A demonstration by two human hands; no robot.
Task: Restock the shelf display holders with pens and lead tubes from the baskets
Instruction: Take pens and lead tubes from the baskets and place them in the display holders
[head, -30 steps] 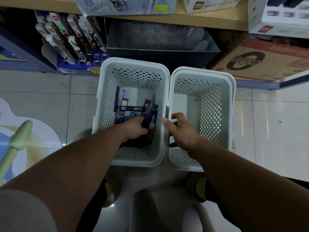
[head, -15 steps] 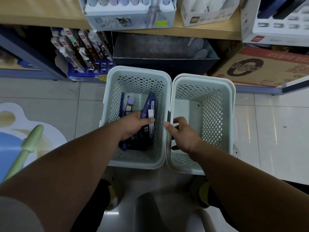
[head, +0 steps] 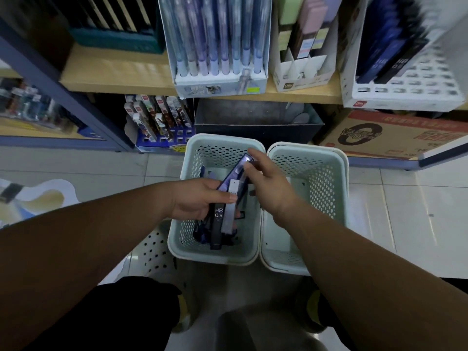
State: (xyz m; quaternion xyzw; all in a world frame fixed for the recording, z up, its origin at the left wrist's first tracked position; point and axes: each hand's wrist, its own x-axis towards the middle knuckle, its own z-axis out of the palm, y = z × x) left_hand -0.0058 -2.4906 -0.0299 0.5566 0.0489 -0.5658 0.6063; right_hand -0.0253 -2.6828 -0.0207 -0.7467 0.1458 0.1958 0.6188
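Observation:
Two pale perforated baskets stand side by side on the floor. Above the left basket [head: 192, 158] my left hand [head: 195, 198] grips a fan of flat lead tubes [head: 222, 211], one black and marked HB 0.5, others purple. My right hand [head: 266, 183] pinches the upper end of a purple tube in that fan. More tubes lie on the left basket's bottom. The right basket [head: 326, 188] looks empty. On the wooden shelf [head: 114, 74] stand a pen display holder [head: 217, 51] full of pastel pens and a white slotted holder [head: 410, 79] with dark lead tubes and several free slots.
A white divided box [head: 298, 72] of pastel items sits between the two holders. Below the shelf are a dark empty box [head: 255, 120], a blue holder of packaged pens [head: 159, 122] and a cardboard carton [head: 395, 133]. Another perforated basket [head: 154, 252] lies under the left one.
My left hand has lifted the bundle of lead tubes up out of the left basket. My right hand left the right basket's rim and took hold of a tube's end. The view tilted up to the shelf.

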